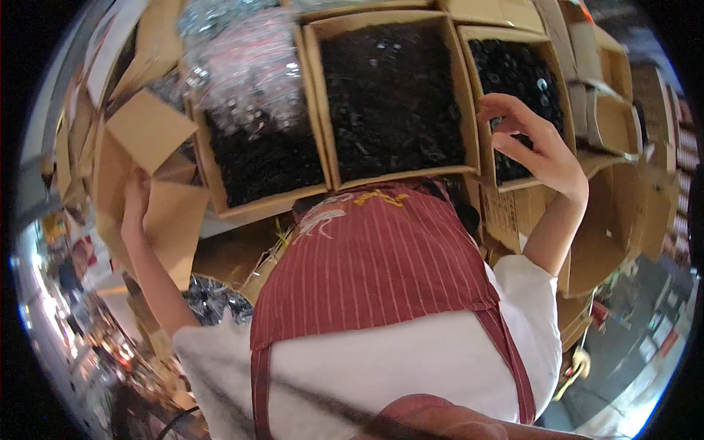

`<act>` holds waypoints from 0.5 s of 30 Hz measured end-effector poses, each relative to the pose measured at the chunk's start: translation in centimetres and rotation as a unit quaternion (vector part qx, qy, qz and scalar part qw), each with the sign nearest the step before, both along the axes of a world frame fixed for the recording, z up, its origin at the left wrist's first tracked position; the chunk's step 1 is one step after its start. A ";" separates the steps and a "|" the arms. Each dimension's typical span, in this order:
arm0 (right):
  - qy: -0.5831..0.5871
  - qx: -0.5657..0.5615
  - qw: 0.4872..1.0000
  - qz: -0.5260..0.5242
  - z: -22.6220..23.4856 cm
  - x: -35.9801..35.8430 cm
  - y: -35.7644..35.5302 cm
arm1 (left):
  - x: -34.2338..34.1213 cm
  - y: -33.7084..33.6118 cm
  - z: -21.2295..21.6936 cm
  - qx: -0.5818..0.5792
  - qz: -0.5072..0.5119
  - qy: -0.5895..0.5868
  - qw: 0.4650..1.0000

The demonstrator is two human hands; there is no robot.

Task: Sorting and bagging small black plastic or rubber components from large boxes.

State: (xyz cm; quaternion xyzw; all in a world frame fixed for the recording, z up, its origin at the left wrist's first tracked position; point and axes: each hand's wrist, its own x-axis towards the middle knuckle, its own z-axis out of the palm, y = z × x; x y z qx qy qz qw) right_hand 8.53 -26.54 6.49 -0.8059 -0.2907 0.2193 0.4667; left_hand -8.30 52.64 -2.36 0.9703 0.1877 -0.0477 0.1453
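Observation:
My right hand (539, 147) hovers over the near left part of the right carton (570, 110), its thumb and fingers curved with a gap between them. No part shows in its grasp. Small glossy black parts (522, 64), some round, fill that carton; their exact kind is too small to tell. At the left, my left hand (137, 185) reaches in among the raised flaps of a brown cardboard box (172, 220). Its fingers are blurred and partly hidden there.
A middle carton (471, 139) holds a heap of small black pieces (392, 95). Left of it, clear plastic bags (253, 66) lie over more black pieces in another carton (264, 209). Smaller cardboard boxes (614, 121) stand at the right. Crumpled dark plastic (213, 299) lies below the left carton.

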 end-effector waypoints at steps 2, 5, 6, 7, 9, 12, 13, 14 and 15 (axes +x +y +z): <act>0.002 -0.005 1.000 0.006 -0.2 1.1 1.1 | 0.8 -1.6 -0.9 0.040 -0.005 -0.007 0.999; 0.037 -0.051 0.998 -0.007 0.2 2.1 2.6 | 3.6 -8.3 3.3 -0.040 0.047 0.056 0.997; 0.035 -0.040 0.998 0.037 0.2 2.6 3.4 | 1.8 -6.7 2.7 0.071 -0.009 0.026 0.997; 0.034 -0.034 0.997 0.069 0.0 2.9 3.9 | 2.0 -8.4 3.3 0.055 0.027 0.038 0.997; 0.057 -0.042 0.991 0.116 0.0 3.3 5.8 | 2.1 -8.8 3.9 0.064 0.020 0.086 0.994; 0.010 -0.030 0.989 0.141 -2.3 4.1 9.7 | 2.3 -9.2 3.7 0.117 0.028 0.065 0.991; -0.019 -0.016 0.991 0.135 -3.2 4.3 11.8 | 2.2 -9.6 3.7 0.117 0.031 0.066 0.990; -0.088 0.001 0.987 0.138 -4.2 4.4 14.0 | 2.4 -10.0 3.7 0.087 0.038 0.005 0.995; -0.122 0.027 0.979 0.160 -5.1 4.7 16.3 | 2.2 -10.4 4.0 0.060 0.049 -0.055 0.995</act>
